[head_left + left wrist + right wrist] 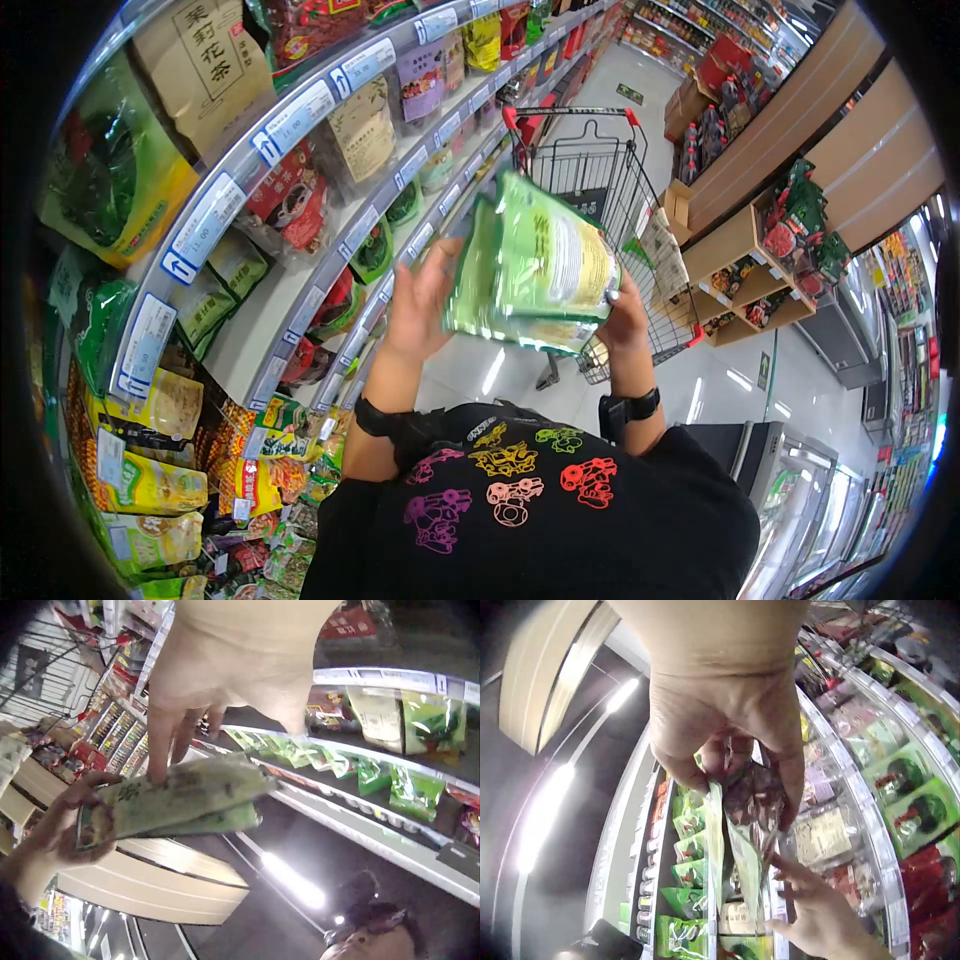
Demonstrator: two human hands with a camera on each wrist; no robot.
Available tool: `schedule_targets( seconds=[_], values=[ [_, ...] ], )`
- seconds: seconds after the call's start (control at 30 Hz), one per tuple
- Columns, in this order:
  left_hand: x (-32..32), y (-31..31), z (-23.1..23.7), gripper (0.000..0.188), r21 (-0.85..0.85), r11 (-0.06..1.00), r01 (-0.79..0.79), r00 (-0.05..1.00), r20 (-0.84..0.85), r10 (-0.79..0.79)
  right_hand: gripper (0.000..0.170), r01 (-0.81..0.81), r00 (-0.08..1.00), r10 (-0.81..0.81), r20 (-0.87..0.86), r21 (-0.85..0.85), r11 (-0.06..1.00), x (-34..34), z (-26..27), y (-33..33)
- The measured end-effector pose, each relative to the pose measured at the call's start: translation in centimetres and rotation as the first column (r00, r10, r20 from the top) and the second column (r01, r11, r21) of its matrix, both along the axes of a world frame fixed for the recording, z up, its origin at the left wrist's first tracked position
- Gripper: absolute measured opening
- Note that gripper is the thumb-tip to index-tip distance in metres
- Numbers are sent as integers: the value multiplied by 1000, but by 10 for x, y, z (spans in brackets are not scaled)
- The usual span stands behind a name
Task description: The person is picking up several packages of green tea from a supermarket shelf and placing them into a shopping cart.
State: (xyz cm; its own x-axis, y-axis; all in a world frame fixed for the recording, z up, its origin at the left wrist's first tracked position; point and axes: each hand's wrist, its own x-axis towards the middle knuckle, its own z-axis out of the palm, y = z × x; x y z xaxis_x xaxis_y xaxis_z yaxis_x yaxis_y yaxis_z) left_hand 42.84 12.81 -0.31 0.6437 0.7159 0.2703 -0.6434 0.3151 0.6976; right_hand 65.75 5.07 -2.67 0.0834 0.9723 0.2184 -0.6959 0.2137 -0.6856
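My right hand (pixel 626 318) grips two green plastic food bags by one end, in front of my chest. The front green bag (pixel 535 255) shows a pale label with fine print. Behind it and to the left, the second green bag (pixel 467 270) peeks out; in the right wrist view both hang edge-on from the fingers of my right hand (pixel 727 727). My left hand (pixel 420 305) is at the bags' other side with its fingers extended. In the left wrist view, a fingertip of my left hand (pixel 225 682) overlaps the upper bag (pixel 180 787).
Shelves of packaged dry goods curve along the left, with price tags on a shelf edge (pixel 295 125). A wire shopping cart (pixel 590 160) stands just ahead. At the right are a wooden display stand (pixel 745 235) and a glass-fronted cooler (pixel 810 490).
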Motion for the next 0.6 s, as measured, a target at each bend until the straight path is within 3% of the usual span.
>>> schedule_targets(
  seconds=[0.1,0.13,0.17,0.23,0.27,0.3,0.33,0.37,0.43,0.47,0.6],
  values=[
    [0,5,-2,75,-206,969,140,979,-118,-167,36,-63,949,58,311,7,998,38,-26,1],
    [3,2,-5,73,-249,966,68,976,-182,-115,28,-95,925,93,368,-15,995,38,-14,1],
    [3,1,-12,71,-261,957,129,975,-143,-171,28,-74,865,48,499,32,997,45,-17,4],
    [5,0,-24,69,-283,924,258,956,-67,-287,26,-39,823,49,566,-31,999,49,-7,5],
    [6,0,-26,62,-256,886,386,922,78,-380,23,-19,804,32,593,-28,999,50,-3,5],
    [5,1,-32,63,-232,899,371,925,10,-379,20,3,785,13,619,-25,1000,51,3,6],
    [3,3,-43,65,-205,911,359,924,-58,-377,14,-119,708,73,703,16,993,57,14,11],
    [4,4,-50,67,-173,921,350,920,-124,-373,12,-28,715,-3,699,34,999,53,20,9],
    [11,-1,-39,56,-152,960,237,921,-280,-272,11,-103,727,28,686,69,992,63,20,20],
    [15,-5,-25,55,-112,967,227,917,-311,-251,12,-38,755,-42,654,108,993,60,22,22],
    [25,-8,-12,52,-117,980,161,936,-296,-190,22,26,794,-169,584,245,969,58,31,24]
  ],
)
